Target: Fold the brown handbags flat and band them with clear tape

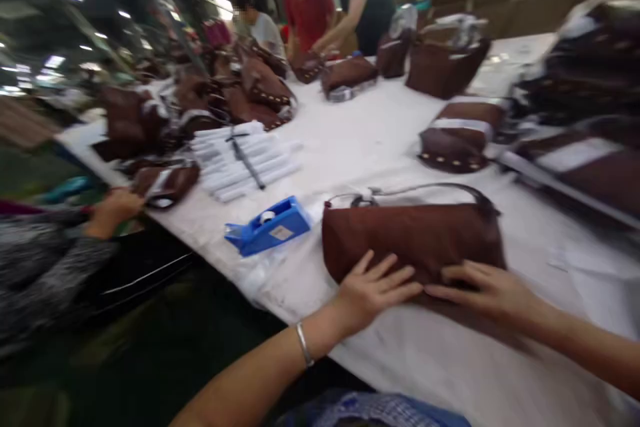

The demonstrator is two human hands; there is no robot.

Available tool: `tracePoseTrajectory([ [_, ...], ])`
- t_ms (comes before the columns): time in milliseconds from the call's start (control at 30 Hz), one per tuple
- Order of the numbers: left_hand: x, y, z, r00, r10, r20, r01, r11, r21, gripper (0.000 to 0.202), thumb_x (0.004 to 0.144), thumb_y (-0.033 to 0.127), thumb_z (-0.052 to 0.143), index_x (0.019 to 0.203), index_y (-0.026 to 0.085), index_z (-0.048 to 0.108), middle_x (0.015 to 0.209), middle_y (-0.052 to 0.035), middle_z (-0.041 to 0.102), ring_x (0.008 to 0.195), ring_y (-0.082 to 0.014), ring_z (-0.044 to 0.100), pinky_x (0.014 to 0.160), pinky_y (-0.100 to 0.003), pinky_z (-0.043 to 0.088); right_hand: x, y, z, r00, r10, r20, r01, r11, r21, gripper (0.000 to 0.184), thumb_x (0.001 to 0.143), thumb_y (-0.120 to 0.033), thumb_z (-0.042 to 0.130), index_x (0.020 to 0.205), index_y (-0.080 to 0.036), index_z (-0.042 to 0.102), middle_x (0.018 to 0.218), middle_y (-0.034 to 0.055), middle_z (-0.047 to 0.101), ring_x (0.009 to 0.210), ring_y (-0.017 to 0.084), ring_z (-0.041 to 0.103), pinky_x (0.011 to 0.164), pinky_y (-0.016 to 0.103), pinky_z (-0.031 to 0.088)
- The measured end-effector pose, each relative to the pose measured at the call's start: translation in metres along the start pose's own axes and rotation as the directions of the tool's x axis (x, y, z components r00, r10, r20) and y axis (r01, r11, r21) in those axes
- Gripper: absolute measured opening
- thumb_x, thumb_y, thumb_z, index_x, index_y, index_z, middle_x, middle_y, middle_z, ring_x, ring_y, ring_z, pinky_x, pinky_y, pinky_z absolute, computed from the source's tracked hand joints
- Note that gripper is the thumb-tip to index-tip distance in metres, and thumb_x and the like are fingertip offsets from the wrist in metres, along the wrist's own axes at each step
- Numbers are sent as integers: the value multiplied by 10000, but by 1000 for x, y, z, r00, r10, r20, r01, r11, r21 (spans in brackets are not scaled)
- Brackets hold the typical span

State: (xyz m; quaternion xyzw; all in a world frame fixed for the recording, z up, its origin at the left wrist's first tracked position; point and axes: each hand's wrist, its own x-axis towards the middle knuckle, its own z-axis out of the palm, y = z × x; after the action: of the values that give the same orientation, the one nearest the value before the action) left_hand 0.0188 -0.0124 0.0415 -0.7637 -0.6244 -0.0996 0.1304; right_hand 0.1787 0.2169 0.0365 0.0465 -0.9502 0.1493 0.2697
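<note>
A dark brown leather handbag [400, 233] lies on its side on the white-covered table before me, its strap stretched along the far edge. My left hand [373, 293] rests on the near side of the bag, fingers spread out flat. At the bag's near right, my right hand [483, 290] has bent fingers closed at the leather, with its fingertips partly hidden and blurred. Just left of the bag stands a blue tape dispenser [273, 227] with a white label.
White paper rolls [245, 157] lie beyond the dispenser with a black strap across them. More brown bags [460, 137] cover the table's far side and right. A co-worker's hand [117, 210] touches a wrapped bag [167, 183] at the left edge. Other people stand behind the table.
</note>
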Motion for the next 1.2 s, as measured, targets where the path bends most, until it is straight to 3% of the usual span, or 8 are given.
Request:
tracePoseTrajectory([
  [100, 6, -12, 14, 998, -20, -66, 11, 991, -135, 481, 1009, 208, 439, 1467, 351, 415, 1521, 51, 474, 1439, -236, 405, 1166, -553, 398, -38, -24, -36, 987, 40, 159, -1, 972, -235, 522, 987, -114, 426, 1398, -414, 544, 1235, 21, 671, 957, 188, 639, 861, 329, 545],
  [333, 15, -25, 22, 989, 30, -146, -34, 999, -24, 478, 991, 171, 444, 1453, 293, 453, 1523, -8, 473, 1419, -306, 425, 1120, -606, 428, -34, -22, 0, 990, 140, 11, -128, 935, -331, 511, 983, -122, 462, 1451, -322, 502, 1492, 45, 501, 1297, 271, 516, 1000, 441, 478],
  [500, 15, -28, 26, 986, 41, -159, -38, 999, 20, 470, 992, 192, 452, 1449, 301, 459, 1523, -19, 477, 1407, -299, 447, 1111, -590, 441, 0, -51, -51, 980, 82, 183, -25, 955, -296, 538, 974, -271, 533, 1501, -303, 426, 1546, 47, 428, 1354, 283, 480, 1137, 516, 370],
  [600, 15, -28, 30, 984, 21, -177, -18, 1000, 18, 485, 990, 200, 460, 1458, 322, 442, 1532, -16, 467, 1419, -287, 432, 1130, -582, 420, 33, -69, -68, 978, 149, -144, -193, 905, -378, 568, 1000, -331, 499, 1544, -300, 341, 1576, 41, 379, 1416, 294, 399, 1204, 536, 251],
  [700, 15, -27, 38, 982, 18, -188, -16, 1000, 12, 481, 993, 203, 450, 1458, 327, 441, 1531, -16, 471, 1433, -280, 412, 1138, -578, 408, 50, -61, -33, 871, 245, -426, -433, 792, -430, 606, 1019, -328, 428, 1586, -248, 229, 1615, 80, 292, 1467, 328, 295, 1198, 572, 231],
  [867, 10, -23, 38, 987, 21, -158, -27, 999, -36, 412, 995, 202, 433, 1388, 278, 531, 1517, -24, 496, 1456, -278, 377, 1164, -609, 350, 41, -25, 46, 870, 345, -352, -487, 711, -507, 596, 1026, -362, 413, 1583, -248, 234, 1633, 91, 240, 1500, 320, 208, 1209, 594, 170],
  [1067, 17, -20, -8, 993, -95, -69, 80, 978, -195, 436, 951, 461, 514, 1352, 297, 565, 1517, -29, 500, 1460, -265, 368, 1203, -569, 298, 41, -10, 49, 877, 367, -311, -480, 711, -515, 555, 1039, -358, 369, 1573, -242, 269, 1626, 85, 262, 1506, 298, 193, 1209, 570, 182],
  [1200, 29, -34, 6, 936, -300, -183, 291, 954, -72, 633, 932, 583, 499, 1493, 312, 395, 1638, -98, 273, 1527, -322, 194, 1197, -668, 212, 53, -7, 40, 877, 395, -273, -480, 734, -480, 533, 1030, -375, 383, 1539, -219, 357, 1605, 106, 312, 1494, 318, 225, 1200, 589, 206],
])
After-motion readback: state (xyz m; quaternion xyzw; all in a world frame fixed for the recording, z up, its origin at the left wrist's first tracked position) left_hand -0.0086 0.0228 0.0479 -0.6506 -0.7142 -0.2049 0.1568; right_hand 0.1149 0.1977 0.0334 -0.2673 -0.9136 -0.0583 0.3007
